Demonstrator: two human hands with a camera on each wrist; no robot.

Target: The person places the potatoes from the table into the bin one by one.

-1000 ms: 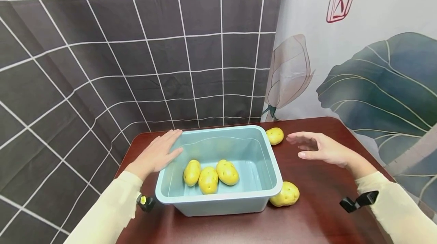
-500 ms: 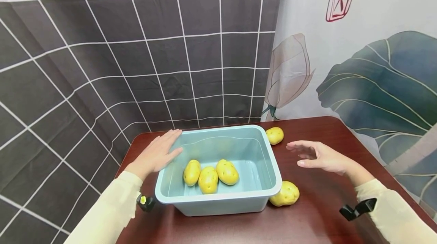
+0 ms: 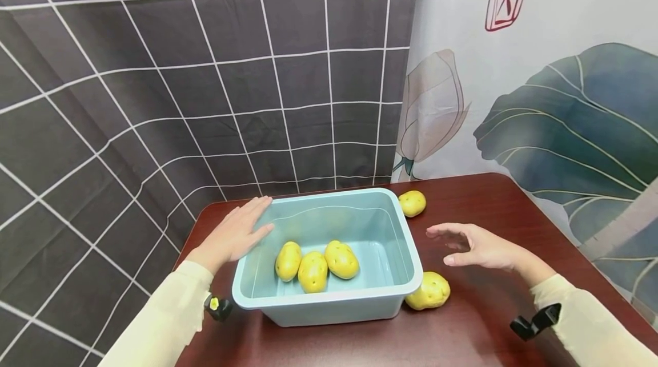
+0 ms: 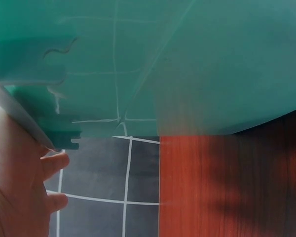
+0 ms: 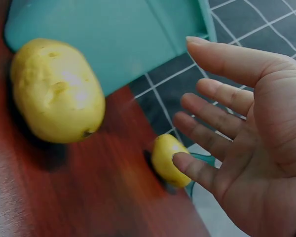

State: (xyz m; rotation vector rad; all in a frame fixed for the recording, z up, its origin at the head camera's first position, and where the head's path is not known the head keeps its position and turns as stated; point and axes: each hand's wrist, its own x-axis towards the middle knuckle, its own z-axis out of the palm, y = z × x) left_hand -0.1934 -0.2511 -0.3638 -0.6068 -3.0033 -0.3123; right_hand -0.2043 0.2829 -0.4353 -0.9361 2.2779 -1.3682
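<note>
A light blue plastic bin (image 3: 329, 311) sits on the table with three yellow potatoes in it: a left one (image 3: 288, 261), a middle one (image 3: 312, 273) and a right one (image 3: 341, 259). My left hand (image 3: 233, 236) rests on the bin's left rim, fingers extended; in the left wrist view its fingertips (image 4: 56, 201) show beside the bin's wall (image 4: 202, 64). Right of the bin, my right hand (image 3: 480, 248) hovers with loosely bent fingers and nothing in its grasp. Nearest to it lies a potato (image 3: 429, 291) at the bin's front right corner. Another potato (image 3: 412, 203) lies at the back right corner.
The dark red wooden table (image 3: 478, 321) runs back to a grey curtain (image 3: 303, 81) with white grid lines. A pale cloth (image 3: 452, 7) printed with a flower and a large leaf hangs behind its right side.
My right hand has come down slightly and a little toward the front potato. The left hand stays on the rim, and the bin and potatoes keep their places; the head view has shifted slightly.
</note>
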